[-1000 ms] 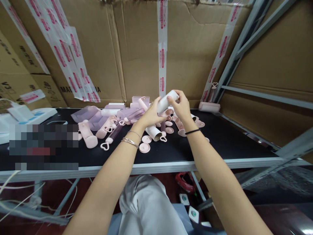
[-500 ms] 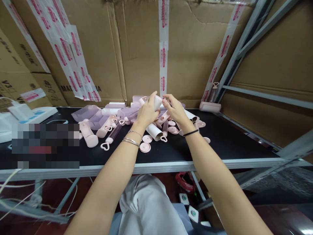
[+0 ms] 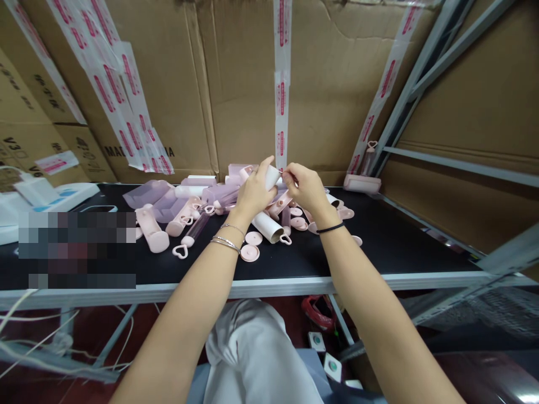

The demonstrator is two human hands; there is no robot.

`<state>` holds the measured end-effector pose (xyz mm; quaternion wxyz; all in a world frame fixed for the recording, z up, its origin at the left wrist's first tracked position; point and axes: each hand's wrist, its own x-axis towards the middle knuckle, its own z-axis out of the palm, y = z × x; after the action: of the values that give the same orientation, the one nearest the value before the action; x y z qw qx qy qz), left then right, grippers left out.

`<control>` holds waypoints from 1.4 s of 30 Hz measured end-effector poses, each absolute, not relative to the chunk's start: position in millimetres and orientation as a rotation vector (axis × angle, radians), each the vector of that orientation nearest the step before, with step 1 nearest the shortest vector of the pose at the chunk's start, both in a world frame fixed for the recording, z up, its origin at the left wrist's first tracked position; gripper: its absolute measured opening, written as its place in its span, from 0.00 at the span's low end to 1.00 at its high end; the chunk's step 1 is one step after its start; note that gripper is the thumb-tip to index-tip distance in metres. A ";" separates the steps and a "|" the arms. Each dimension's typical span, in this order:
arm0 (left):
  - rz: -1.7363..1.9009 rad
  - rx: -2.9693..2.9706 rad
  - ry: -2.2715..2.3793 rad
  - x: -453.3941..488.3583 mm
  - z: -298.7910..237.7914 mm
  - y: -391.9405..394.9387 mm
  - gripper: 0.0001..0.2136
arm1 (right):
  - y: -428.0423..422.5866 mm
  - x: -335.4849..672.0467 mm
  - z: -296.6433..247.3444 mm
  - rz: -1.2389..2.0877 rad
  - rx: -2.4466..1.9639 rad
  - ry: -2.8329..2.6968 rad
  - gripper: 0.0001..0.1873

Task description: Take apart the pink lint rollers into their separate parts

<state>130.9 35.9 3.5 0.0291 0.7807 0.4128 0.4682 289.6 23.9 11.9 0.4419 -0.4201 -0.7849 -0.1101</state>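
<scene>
My left hand (image 3: 255, 192) is wrapped around a white tube (image 3: 272, 178), held tilted above a heap of pink parts. At the tube's right end, my right hand (image 3: 306, 188) is pinched on something small and thin that I cannot make out. Below the hands lies another white tube (image 3: 269, 226), its open end facing right. Pink round caps (image 3: 250, 253) lie in front of it, and a heart-shaped pink loop (image 3: 285, 239) sits at its right. Part of the heap is hidden behind both hands.
Left of the hands are a pink holder (image 3: 152, 231), lilac translucent covers (image 3: 147, 193) and a clear tube with a heart loop (image 3: 180, 251). A white power strip (image 3: 69, 195) stands far left. A pink assembled piece (image 3: 362, 184) rests by the metal frame. Cardboard (image 3: 236, 84) walls the back.
My right hand's fingers have curled into a tighter pinch at the tube's end, shifting slightly right. My left hand keeps its hold. The white tube lying below has moved slightly right.
</scene>
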 end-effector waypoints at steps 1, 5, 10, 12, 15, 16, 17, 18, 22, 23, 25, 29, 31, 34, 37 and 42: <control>1.439 2.407 1.278 131.1 3.5 35.8 0.34 | 24.0 290.0 11.7 -0.287 -1.047 -1.951 0.11; 1.457 2.387 1.268 132.7 3.8 34.2 0.33 | 22.6 290.6 11.9 -0.383 -1.107 -1.963 0.12; 1.419 2.374 1.278 133.5 3.8 33.2 0.34 | 20.1 287.5 13.6 -0.463 -1.227 -1.906 0.12; 1.379 2.382 1.275 133.5 3.8 33.0 0.35 | 20.4 286.3 14.0 -0.456 -1.268 -1.869 0.12; 1.321 2.356 1.329 133.6 3.1 33.0 0.38 | 23.5 286.4 12.5 -0.420 -1.336 -1.812 0.13; 1.323 2.341 1.350 133.6 2.7 33.2 0.39 | 25.3 287.1 11.3 -0.405 -1.358 -1.800 0.14; 1.336 2.327 1.363 133.5 2.3 33.6 0.40 | 27.4 288.1 9.6 -0.388 -1.382 -1.796 0.14; 1.361 2.312 1.371 133.3 1.9 34.1 0.39 | 29.8 289.3 7.5 -0.368 -1.411 -1.799 0.15; 1.518 2.165 1.389 131.7 1.6 37.9 0.34 | 39.9 294.2 -1.8 -0.262 -1.554 -1.848 0.15; 1.567 2.094 1.388 131.0 1.7 39.4 0.33 | 42.2 295.0 -3.9 -0.248 -1.573 -1.854 0.16; 1.650 1.937 1.381 128.9 1.8 43.7 0.32 | 45.8 296.0 -7.3 -0.245 -1.572 -1.868 0.18; 1.793 1.696 1.361 122.5 1.1 56.6 0.31 | 48.3 296.5 -9.3 -0.237 -1.534 -1.933 0.19; 1.871 1.597 1.292 120.5 1.1 63.5 0.32 | 46.6 295.7 -7.3 -0.210 -1.502 -1.947 0.19; 1.955 1.422 1.117 123.5 2.0 69.9 0.32 | 40.6 290.7 -1.8 -0.094 -1.350 -1.952 0.15; 1.934 1.338 1.016 132.9 2.6 69.9 0.29 | 33.4 280.8 2.8 0.100 -1.141 -1.953 0.18; 1.574 1.651 0.918 135.8 7.0 62.2 0.22 | 30.9 274.8 4.8 0.180 -1.233 -2.003 0.21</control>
<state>135.8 62.2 7.0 0.3348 0.6328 0.3520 0.6030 274.8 30.9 4.8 0.3813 -0.4833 -0.7849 0.0704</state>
